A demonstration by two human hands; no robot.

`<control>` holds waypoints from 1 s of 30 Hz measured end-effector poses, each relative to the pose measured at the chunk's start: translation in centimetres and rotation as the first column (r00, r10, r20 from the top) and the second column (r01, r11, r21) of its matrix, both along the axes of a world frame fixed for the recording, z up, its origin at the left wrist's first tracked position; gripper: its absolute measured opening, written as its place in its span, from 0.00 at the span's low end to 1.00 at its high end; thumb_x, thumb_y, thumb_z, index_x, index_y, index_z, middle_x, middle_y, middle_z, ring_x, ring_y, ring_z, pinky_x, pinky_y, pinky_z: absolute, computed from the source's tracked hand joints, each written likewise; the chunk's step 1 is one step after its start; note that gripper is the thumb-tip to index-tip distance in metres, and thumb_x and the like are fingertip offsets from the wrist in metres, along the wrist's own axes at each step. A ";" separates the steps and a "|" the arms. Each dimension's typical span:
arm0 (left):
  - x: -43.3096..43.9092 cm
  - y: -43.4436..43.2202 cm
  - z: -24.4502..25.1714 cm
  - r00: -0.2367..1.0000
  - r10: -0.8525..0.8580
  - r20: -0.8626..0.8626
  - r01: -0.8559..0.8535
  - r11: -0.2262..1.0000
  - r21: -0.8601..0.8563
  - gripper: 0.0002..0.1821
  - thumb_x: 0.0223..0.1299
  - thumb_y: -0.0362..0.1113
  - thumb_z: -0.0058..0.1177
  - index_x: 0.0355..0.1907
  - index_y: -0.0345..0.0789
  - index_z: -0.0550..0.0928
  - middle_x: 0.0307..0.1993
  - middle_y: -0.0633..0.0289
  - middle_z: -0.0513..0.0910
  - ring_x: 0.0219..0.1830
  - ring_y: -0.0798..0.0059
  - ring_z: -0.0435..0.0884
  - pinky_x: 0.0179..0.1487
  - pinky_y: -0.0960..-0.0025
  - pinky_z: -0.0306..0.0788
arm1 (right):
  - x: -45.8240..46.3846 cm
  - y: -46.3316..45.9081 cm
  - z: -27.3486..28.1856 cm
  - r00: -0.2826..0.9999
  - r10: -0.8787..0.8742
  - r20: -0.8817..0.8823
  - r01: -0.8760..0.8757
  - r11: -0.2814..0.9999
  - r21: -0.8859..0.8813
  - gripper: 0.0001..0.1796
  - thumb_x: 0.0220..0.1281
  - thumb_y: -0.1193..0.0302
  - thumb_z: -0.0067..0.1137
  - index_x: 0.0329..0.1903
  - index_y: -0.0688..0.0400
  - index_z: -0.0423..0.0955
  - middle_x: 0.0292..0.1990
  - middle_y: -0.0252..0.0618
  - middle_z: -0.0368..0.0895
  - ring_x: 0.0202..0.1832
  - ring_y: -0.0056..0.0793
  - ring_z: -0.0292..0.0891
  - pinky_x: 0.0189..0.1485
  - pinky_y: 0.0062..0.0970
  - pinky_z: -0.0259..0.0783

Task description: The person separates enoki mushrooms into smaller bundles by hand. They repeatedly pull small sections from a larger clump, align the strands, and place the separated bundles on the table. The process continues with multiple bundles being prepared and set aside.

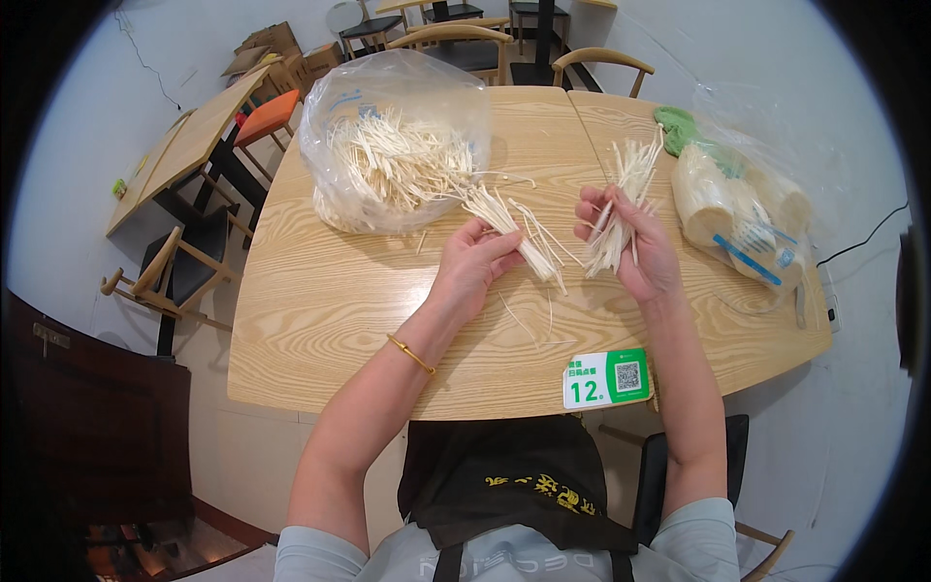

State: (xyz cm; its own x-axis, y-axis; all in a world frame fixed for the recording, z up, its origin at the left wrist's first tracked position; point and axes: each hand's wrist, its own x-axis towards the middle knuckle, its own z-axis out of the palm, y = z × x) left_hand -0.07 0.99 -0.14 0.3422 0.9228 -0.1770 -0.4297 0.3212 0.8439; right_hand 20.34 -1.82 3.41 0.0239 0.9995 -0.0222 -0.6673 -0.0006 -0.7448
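Observation:
Over the middle of the wooden table, my left hand grips a small bunch of enoki mushrooms between thumb and fingers. Some loose stems stick out on its right side. My right hand holds another enoki bunch, roughly upright, its stems spreading at the top and bottom. Beyond my left hand lies a clear plastic bag, its mouth open, with a heap of separated enoki inside. A few thin stems lie on the tabletop below my hands.
At the right stands a clear bag of packed enoki clumps, with a green cloth by it. A green and white card bearing writing and a printed code lies at the near table edge. Chairs surround other tables at left and behind.

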 end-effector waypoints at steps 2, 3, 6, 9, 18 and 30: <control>0.3 -0.3 0.1 0.999 -0.025 -0.023 0.025 0.999 0.019 0.18 0.60 0.27 0.56 0.53 0.31 0.73 0.47 0.58 0.80 0.50 0.71 0.79 0.56 0.69 0.74 | 0.0 0.2 -0.1 0.992 0.094 0.084 -0.097 0.995 0.027 0.08 0.72 0.68 0.46 0.39 0.60 0.70 0.31 0.34 0.70 0.29 0.18 0.67 0.32 0.22 0.67; 0.4 -0.5 0.2 0.999 -0.035 -0.024 0.036 0.998 0.042 0.16 0.60 0.27 0.57 0.50 0.31 0.74 0.44 0.58 0.81 0.47 0.73 0.80 0.53 0.70 0.75 | -0.3 0.3 -0.3 0.984 0.157 0.088 -0.162 0.985 0.052 0.08 0.71 0.68 0.48 0.38 0.60 0.70 0.30 0.33 0.70 0.27 0.17 0.66 0.30 0.20 0.66; 0.7 -1.0 0.4 0.997 -0.080 -0.025 0.082 0.990 0.117 0.12 0.58 0.27 0.59 0.45 0.31 0.76 0.38 0.59 0.84 0.40 0.76 0.83 0.46 0.73 0.79 | -1.1 -0.1 -1.0 0.949 0.253 0.189 -0.258 0.966 0.006 0.08 0.67 0.67 0.56 0.37 0.58 0.71 0.26 0.28 0.70 0.23 0.14 0.65 0.25 0.16 0.63; 0.7 -1.2 0.5 0.990 -0.128 -0.054 0.135 0.975 0.178 0.11 0.58 0.27 0.59 0.44 0.31 0.76 0.38 0.58 0.84 0.39 0.76 0.84 0.45 0.72 0.79 | -2.2 -0.7 -1.1 0.889 0.232 0.394 -0.207 0.973 -0.105 0.09 0.62 0.68 0.62 0.37 0.57 0.73 0.23 0.25 0.70 0.20 0.12 0.63 0.21 0.14 0.61; 0.7 -1.1 0.5 0.984 -0.178 0.021 0.174 0.974 0.147 0.12 0.60 0.26 0.56 0.46 0.29 0.74 0.40 0.53 0.83 0.40 0.69 0.85 0.46 0.69 0.80 | -2.5 -0.6 -1.2 0.924 0.201 0.326 -0.174 0.979 -0.110 0.07 0.62 0.72 0.62 0.39 0.61 0.75 0.22 0.27 0.73 0.20 0.11 0.66 0.20 0.15 0.63; 0.5 -0.5 0.1 0.998 -0.058 0.032 0.057 0.997 0.047 0.19 0.59 0.26 0.57 0.53 0.29 0.71 0.46 0.53 0.81 0.49 0.67 0.80 0.56 0.65 0.75 | -1.2 0.0 -0.9 0.988 0.098 0.119 -0.108 0.991 0.081 0.09 0.70 0.67 0.50 0.38 0.60 0.72 0.28 0.31 0.73 0.26 0.15 0.67 0.30 0.20 0.68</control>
State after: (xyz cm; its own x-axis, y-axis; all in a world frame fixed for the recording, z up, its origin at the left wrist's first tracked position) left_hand 0.39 0.49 -0.07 0.3999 0.9084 -0.1221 -0.4396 0.3070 0.8441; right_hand 19.18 -1.79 2.50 -0.0815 0.9948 0.0614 -0.5774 0.0031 -0.8165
